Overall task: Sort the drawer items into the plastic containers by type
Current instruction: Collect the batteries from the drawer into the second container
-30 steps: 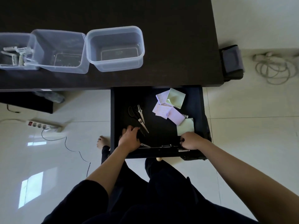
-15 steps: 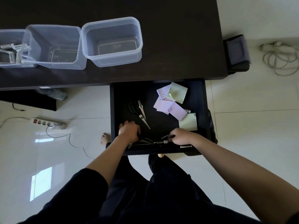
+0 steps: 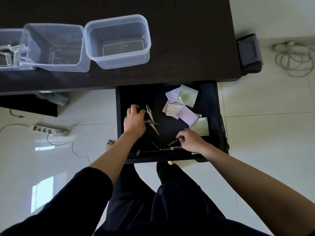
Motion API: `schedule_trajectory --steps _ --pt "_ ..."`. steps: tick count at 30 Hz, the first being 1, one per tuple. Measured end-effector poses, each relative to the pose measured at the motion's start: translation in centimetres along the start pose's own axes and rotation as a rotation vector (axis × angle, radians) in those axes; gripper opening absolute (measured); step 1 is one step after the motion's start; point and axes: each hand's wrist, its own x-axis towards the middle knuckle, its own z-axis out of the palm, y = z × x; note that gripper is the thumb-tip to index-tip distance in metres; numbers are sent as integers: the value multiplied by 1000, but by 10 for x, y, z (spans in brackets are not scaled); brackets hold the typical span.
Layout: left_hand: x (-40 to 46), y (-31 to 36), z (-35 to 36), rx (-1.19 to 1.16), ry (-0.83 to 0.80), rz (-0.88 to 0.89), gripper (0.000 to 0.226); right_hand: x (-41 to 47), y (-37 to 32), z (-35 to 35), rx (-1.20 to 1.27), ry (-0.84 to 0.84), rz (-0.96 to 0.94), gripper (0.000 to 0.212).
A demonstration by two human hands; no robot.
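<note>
The black drawer (image 3: 212, 103) stands pulled out under the dark table. My left hand (image 3: 134, 120) grips the black handles of a pair of scissors (image 3: 152, 122) at the drawer's left; the blades stick out to the right. My right hand (image 3: 191, 140) pinches a small dark pen-like item (image 3: 173, 142) near the drawer's front; more dark pens (image 3: 163, 149) lie along the front wall. Sticky notes (image 3: 183, 103) in green, purple and white are strewn at the back right. Three clear containers sit on the table: the right one (image 3: 117, 40), the middle one (image 3: 54, 46), and the left one (image 3: 10, 50) with white items inside.
A power strip (image 3: 46, 129) with a cable lies on the tiled floor at left. A coiled cable (image 3: 294, 57) lies at the far right, and a dark bag (image 3: 249, 51) stands beside the table's right end. My legs and a bare foot (image 3: 110, 143) are below the drawer.
My left hand moved from the drawer's front edge back to the scissors and took hold of their handles. My right hand stayed near the front and lifted onto a small dark pen.
</note>
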Motion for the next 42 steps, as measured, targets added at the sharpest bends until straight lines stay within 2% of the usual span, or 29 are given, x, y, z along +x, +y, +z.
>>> schedule_trajectory --steps 2,5,7,9,13,17,19,22,26,29,32,39,42 --pt "-10 6 6 -52 -26 1 33 -1 -1 -2 -57 48 39 23" --pt "-28 17 20 -173 -253 -47 24 -6 -4 -13 -225 146 159 17" --pt "-39 20 30 -159 -428 -97 28 -12 -5 -22 -365 83 258 12" --pt "-44 20 40 -150 -523 -108 34 -15 0 -26 -417 -25 330 12" --pt "-45 26 49 -299 -592 -84 37 -9 12 -24 -222 -134 311 24" --pt "-45 35 53 -400 -598 -46 40 -4 8 -17 -78 -192 184 39" --pt "-45 37 54 -420 -575 -36 40 -3 5 -13 -39 -166 153 38" --pt "-44 39 58 -386 -549 5 48 0 4 -8 -43 -78 90 39" --pt "-42 40 60 -287 -515 36 60 3 0 -3 -110 -153 13 42" --pt "-40 39 60 -227 -522 78 57 5 -3 -3 -182 -245 -9 40" --pt "-39 36 60 -274 -533 66 50 6 -7 -2 -235 -299 -4 41" --pt "-38 33 59 -410 -554 30 42 11 -15 4 -212 -316 56 37" --pt "-38 31 60 -379 -608 56 35 11 -17 5 -214 -306 57 37"
